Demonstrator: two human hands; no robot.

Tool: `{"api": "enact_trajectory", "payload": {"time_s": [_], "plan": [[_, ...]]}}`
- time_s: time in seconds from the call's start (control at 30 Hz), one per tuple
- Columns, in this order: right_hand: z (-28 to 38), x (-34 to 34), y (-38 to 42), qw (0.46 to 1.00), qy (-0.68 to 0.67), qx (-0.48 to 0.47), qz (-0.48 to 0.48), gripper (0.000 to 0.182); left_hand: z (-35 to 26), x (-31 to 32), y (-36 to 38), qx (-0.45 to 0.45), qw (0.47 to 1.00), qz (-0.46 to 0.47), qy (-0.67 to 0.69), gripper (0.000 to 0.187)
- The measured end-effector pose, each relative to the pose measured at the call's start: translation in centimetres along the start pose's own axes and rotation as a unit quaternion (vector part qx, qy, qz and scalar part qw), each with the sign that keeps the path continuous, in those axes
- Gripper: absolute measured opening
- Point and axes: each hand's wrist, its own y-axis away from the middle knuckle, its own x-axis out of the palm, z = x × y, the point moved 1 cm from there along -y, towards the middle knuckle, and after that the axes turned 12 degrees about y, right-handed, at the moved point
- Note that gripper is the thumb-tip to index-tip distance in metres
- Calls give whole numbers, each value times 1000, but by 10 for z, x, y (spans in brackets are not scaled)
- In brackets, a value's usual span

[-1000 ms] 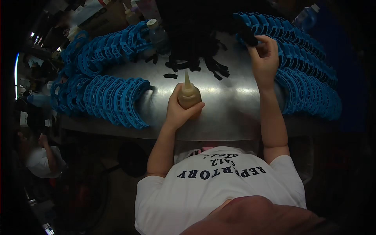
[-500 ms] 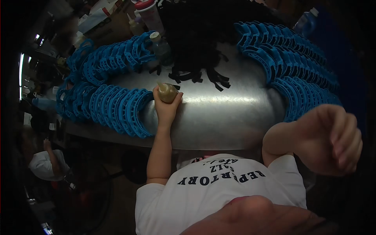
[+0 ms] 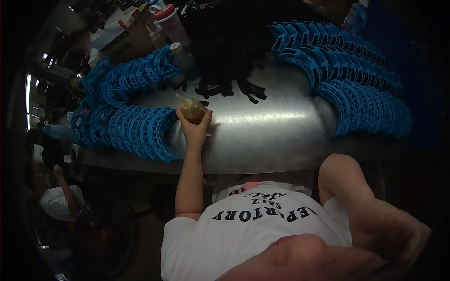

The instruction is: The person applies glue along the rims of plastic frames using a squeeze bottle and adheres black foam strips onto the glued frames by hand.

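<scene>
My left hand (image 3: 194, 126) is wrapped round a squeeze bottle (image 3: 192, 108) of yellowish-brown liquid, its pointed nozzle tilted up and left. The bottle is above the metal tabletop (image 3: 253, 145), beside the front left row of blue curved plastic frames (image 3: 140, 131). My right hand (image 3: 405, 236) is low at the right edge, close to my face and away from the table. Its fingers are dim and blurred, and nothing can be made out in them. Black strips (image 3: 251, 89) lie beyond the bottle, at the edge of a large black pile (image 3: 225, 42).
More blue frames (image 3: 361, 105) stand in rows at the right. A clear bottle with a pale cap (image 3: 185, 61), a red-lidded cup (image 3: 172, 25) and a blue bottle (image 3: 356, 18) stand at the back. Another person (image 3: 61, 201) is at the far left.
My right hand has dropped from above the table's right front edge to beside my face. My left hand has tilted the bottle further left. The view has shifted slightly.
</scene>
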Motion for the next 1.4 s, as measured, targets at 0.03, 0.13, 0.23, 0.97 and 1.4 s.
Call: {"api": "enact_trajectory", "payload": {"time_s": [0.03, 0.13, 0.23, 0.97, 1.4], "plan": [[1, 5, -2, 1000, 5, 1, -3, 25, 1, -3, 1, -2, 1000, 4, -4, 79], [2, 16, -11, 995, 63, -23, -68, 23, 5, -2, -6, 10, 1000, 1, 16, 80], [16, 10, -5, 994, -35, 32, -96, 9, 5, -1, -7, 30, 999, -6, 33, 83], [28, -9, 33, 647, 509, 150, 547, 15, -51, -4, 37, 518, 853, 16, -68, 34], [-13, -4, 52, 755, 388, 204, 487, 14, -18, 12, 51, 359, 930, 46, -60, 47]]}}
